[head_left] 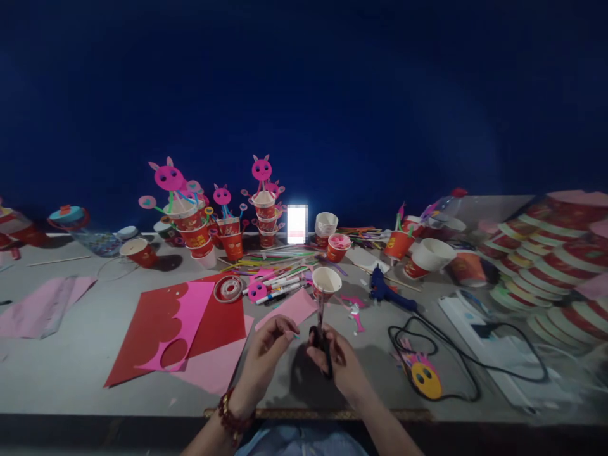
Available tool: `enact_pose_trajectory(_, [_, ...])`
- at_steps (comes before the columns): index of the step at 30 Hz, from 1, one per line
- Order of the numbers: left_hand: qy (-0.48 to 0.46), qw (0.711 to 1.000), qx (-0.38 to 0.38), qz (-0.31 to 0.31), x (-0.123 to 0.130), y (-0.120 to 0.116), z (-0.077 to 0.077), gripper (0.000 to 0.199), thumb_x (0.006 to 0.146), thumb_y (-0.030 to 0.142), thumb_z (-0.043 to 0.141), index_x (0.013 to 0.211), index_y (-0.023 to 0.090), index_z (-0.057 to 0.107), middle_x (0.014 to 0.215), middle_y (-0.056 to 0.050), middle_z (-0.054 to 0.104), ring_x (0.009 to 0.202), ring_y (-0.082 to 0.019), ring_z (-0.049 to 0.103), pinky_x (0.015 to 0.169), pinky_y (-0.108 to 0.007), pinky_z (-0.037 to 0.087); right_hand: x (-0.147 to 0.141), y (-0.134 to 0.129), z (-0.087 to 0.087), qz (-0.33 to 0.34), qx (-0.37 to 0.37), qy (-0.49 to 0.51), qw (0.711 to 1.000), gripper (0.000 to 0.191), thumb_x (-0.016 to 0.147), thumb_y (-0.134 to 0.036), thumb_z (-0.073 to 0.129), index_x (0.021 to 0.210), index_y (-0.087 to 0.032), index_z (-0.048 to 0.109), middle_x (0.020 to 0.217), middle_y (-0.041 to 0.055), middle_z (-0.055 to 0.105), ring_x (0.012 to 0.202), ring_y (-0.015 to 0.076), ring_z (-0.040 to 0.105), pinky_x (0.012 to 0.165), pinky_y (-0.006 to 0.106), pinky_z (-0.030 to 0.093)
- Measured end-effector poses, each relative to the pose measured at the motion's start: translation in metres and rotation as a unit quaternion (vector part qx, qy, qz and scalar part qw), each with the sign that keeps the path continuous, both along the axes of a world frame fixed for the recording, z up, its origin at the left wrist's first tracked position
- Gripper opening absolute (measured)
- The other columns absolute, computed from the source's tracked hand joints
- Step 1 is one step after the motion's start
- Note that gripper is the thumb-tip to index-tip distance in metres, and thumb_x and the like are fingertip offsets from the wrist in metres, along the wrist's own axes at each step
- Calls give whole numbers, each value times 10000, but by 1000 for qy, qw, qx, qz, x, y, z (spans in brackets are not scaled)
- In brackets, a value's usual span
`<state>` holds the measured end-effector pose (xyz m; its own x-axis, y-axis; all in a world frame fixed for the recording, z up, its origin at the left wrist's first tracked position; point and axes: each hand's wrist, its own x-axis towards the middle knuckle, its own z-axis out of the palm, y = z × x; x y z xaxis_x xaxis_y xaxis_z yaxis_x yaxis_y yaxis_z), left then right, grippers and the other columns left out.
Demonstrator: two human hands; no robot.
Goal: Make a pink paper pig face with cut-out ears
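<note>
My right hand is closed on a pair of dark-handled scissors, whose blades point away from me toward a paper cup. To its left, my left hand is closed in a pinch, thumb against fingers. A tiny teal bit shows at those fingertips; what it belongs to is too small to make out. The two hands are close together but apart, above the front of the table. Just beyond them lies a pale pink paper sheet, with pink paper scraps to the right.
Red and pink paper lies left, beside a tape roll. Markers lie ahead. Rabbit-faced cup figures stand behind. On the right are a glue gun, its looping cable, a power strip and stacked cups.
</note>
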<state>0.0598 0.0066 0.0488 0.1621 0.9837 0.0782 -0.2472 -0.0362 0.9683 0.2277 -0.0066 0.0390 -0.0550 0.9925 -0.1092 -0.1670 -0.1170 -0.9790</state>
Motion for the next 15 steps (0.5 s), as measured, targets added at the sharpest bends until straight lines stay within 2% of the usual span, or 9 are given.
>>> enact_pose_trajectory(3, [1,1000,14,11,1,0,6,156,929,287,605,803,196,593,964,-53,644,956,-197,568,868,-288,426,-2,-17,-19,-7,-53,25,998,501,564,-587,873,763,-210,610,780,11,620,712,182,612,630,268,531])
enact_pose_trajectory(7, [-14,1000,3,21,5,0,7,156,935,299,604,818,195,612,956,-46,626,882,-182,568,818,-288,453,-9,-32,-37,65,-98,76,990,588,573,-696,814,788,-215,552,686,-46,546,507,127,571,491,260,506])
enact_pose_trajectory(10, [-31,999,-9,26,8,0,4,148,935,300,609,831,196,619,939,-39,610,846,-171,562,802,-288,462,-12,-34,-39,88,-99,83,988,584,623,-690,796,824,-212,529,690,-55,548,483,113,588,483,245,500])
enact_pose_trajectory(15, [-50,997,-12,56,11,0,3,183,912,309,643,786,186,594,915,-41,595,830,-170,557,781,-283,468,-14,-32,-36,80,-96,96,987,582,616,-667,820,835,-196,558,723,-42,572,493,98,586,479,235,519])
